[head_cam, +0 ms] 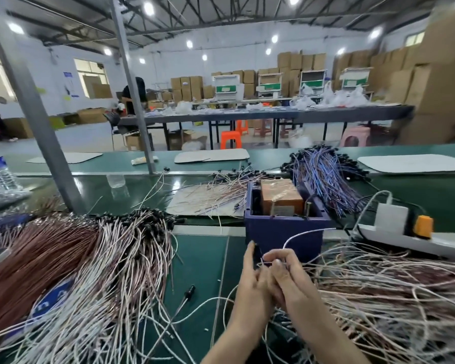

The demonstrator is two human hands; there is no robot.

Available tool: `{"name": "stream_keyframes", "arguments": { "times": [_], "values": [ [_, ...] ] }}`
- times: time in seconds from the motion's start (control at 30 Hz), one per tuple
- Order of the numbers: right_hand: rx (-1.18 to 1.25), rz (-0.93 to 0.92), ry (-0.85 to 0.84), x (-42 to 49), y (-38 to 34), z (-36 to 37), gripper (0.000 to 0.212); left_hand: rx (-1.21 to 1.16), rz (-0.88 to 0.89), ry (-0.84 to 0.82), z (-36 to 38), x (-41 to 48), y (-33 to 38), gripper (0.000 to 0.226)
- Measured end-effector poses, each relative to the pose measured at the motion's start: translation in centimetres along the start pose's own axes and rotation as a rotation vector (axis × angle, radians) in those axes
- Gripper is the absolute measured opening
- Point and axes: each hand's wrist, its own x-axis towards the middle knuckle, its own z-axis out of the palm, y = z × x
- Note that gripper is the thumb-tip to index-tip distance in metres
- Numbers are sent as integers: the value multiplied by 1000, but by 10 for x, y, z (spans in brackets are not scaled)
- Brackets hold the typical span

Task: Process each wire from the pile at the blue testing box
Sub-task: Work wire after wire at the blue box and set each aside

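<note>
Glossy green surface (200, 258). Left of the blue testing box (284, 232): dense wire pile (90, 258), thin pink-white and copper strands with black tips; the blue label under it is unreadable. Right of the box: looser tangle (392, 298). The box is open-top plastic. In front of it, right hand (286, 279) fingers (276, 254) pinch one white wire (305, 232). Left hand (250, 290) is alongside; can't tell its grip.

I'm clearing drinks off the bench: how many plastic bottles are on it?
2. One blue-labelled bottle stands at the far left edge; one clear bottle sits just left of the thinner metal post, near its foot. Wire piles may hide more.
</note>
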Motion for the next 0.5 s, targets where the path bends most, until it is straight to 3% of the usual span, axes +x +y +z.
{"name": "stream_keyframes", "arguments": {
  "times": [0.17, 0.27, 0.33, 0.43, 0.5],
  "values": [
    [86, 11, -103, 0, 10, -6, 24, -142, 13, 36, -5, 14, -5, 55],
    [159, 33, -178, -1, 13, -7, 31, -174, -87, -42, -7, 16, 2, 27],
    [203, 62, -225, 0, 15, -7, 41, -178, -183, -88, -9, 17, 6, 34],
    [163, 74, -199, 0, 20, -10, 63, -139, -184, -128, -12, 16, 8, 37],
    [142, 80, -125, 1, 20, -13, 63, -153, -157, -85, -14, 15, 8, 30]
  ]
}}
